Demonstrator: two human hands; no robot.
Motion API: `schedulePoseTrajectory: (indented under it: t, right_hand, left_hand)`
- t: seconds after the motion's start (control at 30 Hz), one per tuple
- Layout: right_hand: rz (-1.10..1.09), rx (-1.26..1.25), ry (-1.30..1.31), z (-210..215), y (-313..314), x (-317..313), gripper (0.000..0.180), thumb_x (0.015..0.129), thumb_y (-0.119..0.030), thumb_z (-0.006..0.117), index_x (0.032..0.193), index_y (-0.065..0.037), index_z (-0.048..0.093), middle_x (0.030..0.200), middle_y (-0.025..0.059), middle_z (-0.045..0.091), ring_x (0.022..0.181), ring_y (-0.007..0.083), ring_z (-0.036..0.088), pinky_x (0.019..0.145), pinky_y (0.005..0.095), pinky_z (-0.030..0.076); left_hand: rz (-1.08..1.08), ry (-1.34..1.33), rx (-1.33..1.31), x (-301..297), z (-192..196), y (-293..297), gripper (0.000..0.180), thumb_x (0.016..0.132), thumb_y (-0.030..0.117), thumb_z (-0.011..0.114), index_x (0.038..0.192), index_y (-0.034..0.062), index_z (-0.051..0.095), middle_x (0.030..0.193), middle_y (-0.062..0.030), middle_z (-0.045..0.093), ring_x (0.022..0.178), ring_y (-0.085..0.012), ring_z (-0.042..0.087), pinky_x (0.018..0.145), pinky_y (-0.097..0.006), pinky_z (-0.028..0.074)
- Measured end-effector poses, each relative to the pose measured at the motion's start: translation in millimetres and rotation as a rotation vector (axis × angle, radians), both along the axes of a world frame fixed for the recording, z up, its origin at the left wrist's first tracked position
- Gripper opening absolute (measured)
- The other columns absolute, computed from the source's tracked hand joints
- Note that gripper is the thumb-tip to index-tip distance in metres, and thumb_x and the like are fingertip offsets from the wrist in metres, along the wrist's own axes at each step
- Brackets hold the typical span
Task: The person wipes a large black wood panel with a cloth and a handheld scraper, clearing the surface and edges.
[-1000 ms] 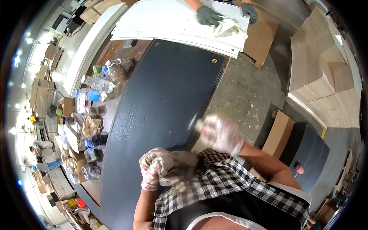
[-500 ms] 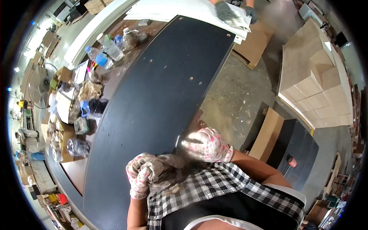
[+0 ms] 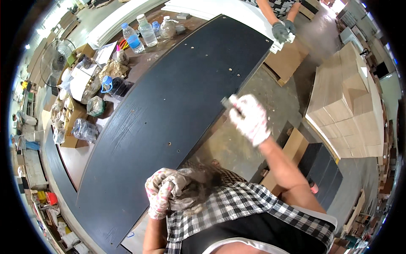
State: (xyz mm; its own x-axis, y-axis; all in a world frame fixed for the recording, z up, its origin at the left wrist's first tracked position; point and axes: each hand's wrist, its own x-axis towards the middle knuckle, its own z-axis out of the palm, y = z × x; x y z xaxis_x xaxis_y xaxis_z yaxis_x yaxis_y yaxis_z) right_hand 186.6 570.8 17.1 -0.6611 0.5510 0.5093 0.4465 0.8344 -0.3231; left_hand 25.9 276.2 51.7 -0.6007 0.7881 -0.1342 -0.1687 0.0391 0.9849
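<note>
A long black painted panel [image 3: 169,106] lies across the workbench in front of me. My right hand [image 3: 250,117], in a white glove, grips a small grey sanding block [image 3: 228,103] pressed against the panel's right edge. Close to my chest, by the panel's near end, my left hand [image 3: 160,195] wears a white patterned glove and is closed on a crumpled grey rag [image 3: 190,188]. At the far end of the bench, another person's dark-gloved hands [image 3: 282,30] press on a white board [image 3: 237,12].
Plastic water bottles [image 3: 139,34], bags and boxes crowd the bench's left side, near a fan [image 3: 53,57]. Stacked pale wood panels [image 3: 347,93] stand at right. Cardboard boxes [image 3: 292,146] and dark panels [image 3: 323,171] sit on the concrete floor [image 3: 262,84].
My right hand has slid the sanding block farther away along the panel's right edge as my arm stretched out. The left hand stays clenched on the rag near my chest.
</note>
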Motion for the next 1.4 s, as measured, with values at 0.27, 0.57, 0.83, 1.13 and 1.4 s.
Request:
schedulePoseTrajectory:
  t: [0.27,0.57,0.83,1.13,1.4]
  right_hand:
    - [0.108,-0.03,0.132,-7.8,2.6,0.1,0.029,0.082,-0.023,0.068,0.108,-0.011,0.069,0.081,0.0082,0.053,0.068,0.023,0.055,0.06,0.0386,0.05]
    - [0.215,0.069,0.225,-53.2,19.4,5.3,0.051,0.091,-0.033,0.061,0.137,-0.01,0.055,0.133,0.0134,0.058,0.121,0.029,0.057,0.102,0.0381,0.046]
    - [0.24,-0.165,-0.23,9.1,-2.6,-2.7,0.041,0.09,-0.032,0.064,0.125,-0.011,0.061,0.114,0.011,0.062,0.105,0.0277,0.059,0.088,0.041,0.049]
    - [0.707,-0.233,0.095,-90.8,-77.7,-17.4,0.052,0.098,-0.035,0.055,0.139,-0.004,0.048,0.136,0.014,0.054,0.125,0.0284,0.053,0.106,0.0433,0.043]
    - [0.723,-0.521,0.138,-86.3,-154.7,-49.0,0.043,0.096,-0.025,0.061,0.133,-0.004,0.056,0.127,0.0104,0.061,0.115,0.0263,0.059,0.101,0.0423,0.047]
  left_hand:
    - [-0.011,0.015,-0.048,27.4,0.4,0.1,0.03,0.082,0.024,0.067,0.093,-0.0043,0.069,0.089,-0.0074,0.067,0.082,-0.0168,0.061,0.077,-0.03,0.048]
    - [0.045,0.032,-0.061,43.3,-2.1,3.6,0.032,0.082,0.025,0.067,0.095,-0.0045,0.068,0.09,-0.0078,0.067,0.084,-0.0161,0.061,0.079,-0.03,0.048]
    - [0.065,0.068,-0.074,53.0,-3.7,-3.9,0.032,0.082,0.023,0.067,0.096,-0.0051,0.068,0.094,-0.0097,0.067,0.087,-0.0176,0.062,0.081,-0.031,0.049]
    - [-0.011,0.195,-0.108,57.0,-10.3,-34.4,0.028,0.082,0.018,0.068,0.1,-0.0024,0.069,0.095,-0.0105,0.068,0.09,-0.0197,0.064,0.082,-0.032,0.05]
    - [0.087,-0.24,-0.238,32.1,-68.0,-97.7,0.022,0.096,0.016,0.062,0.104,-0.0038,0.068,0.09,-0.0025,0.069,0.079,-0.0074,0.059,0.071,-0.024,0.049]
